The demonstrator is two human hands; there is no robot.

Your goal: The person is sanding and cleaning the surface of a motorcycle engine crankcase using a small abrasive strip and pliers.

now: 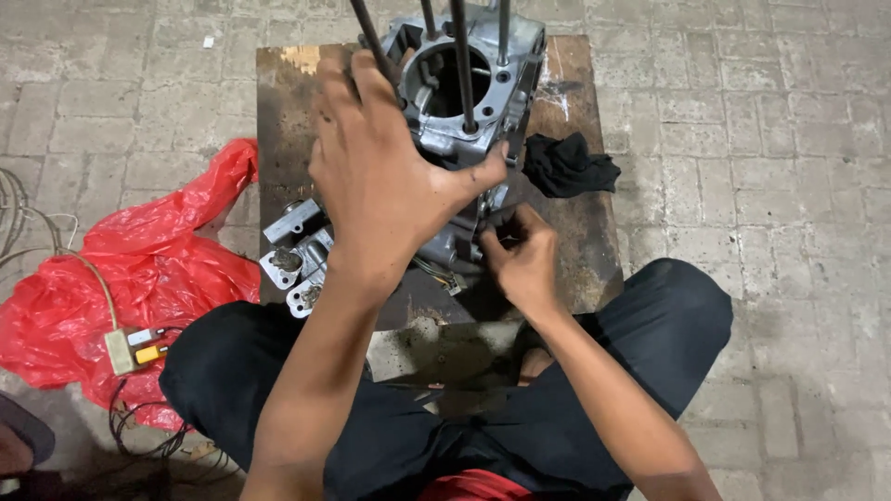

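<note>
The person sits on the paved ground with a metal engine crankcase (pixel 455 111) standing on a stained wooden board (pixel 580 237) in front of the knees, its wide round bore open and four long studs (pixel 461 65) rising bare from it. The left hand (pixel 385 176) is closed around the near-left stud, steadying the case, while the right hand (pixel 522 255) has its fingers pinched at a small part on the case's near right side, too hidden to name. No cylinder sits on the studs, a black rag (pixel 568 165) lies to the right and a red plastic bag (pixel 139 269) to the left
</note>
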